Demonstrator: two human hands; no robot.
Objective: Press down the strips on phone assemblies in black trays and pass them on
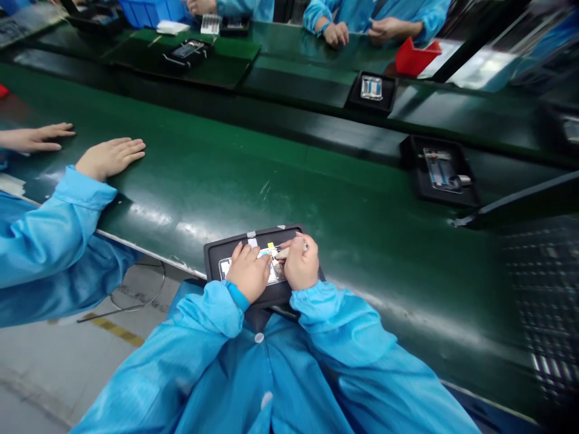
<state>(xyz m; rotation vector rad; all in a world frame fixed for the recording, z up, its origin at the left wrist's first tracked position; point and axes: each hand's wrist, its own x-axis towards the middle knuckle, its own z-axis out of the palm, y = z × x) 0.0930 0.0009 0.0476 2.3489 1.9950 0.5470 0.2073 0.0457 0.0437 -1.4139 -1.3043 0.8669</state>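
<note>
A black tray (210,256) lies at the belt's near edge, in front of my body. In it is an opened, phone-like device (275,275) with a pale frame and small parts inside. My left hand (248,272) rests over the device's left and middle, fingers lying on it and thumb toward its centre. Over the device's right side, my right hand (301,263) is closed in a pinch. A small, slim thing seems to be between its fingers, but its kind is unclear. A yellow tab (271,245) shows near the device's upper edge. My hands hide much of the device.
A co-worker's hands (111,158) lie on the green belt (194,163) at left. Across it are other trays with devices (439,170), a red bin (417,57), a blue crate (151,12) and more co-workers' hands (335,34). A dark perforated rack (549,301) stands at right.
</note>
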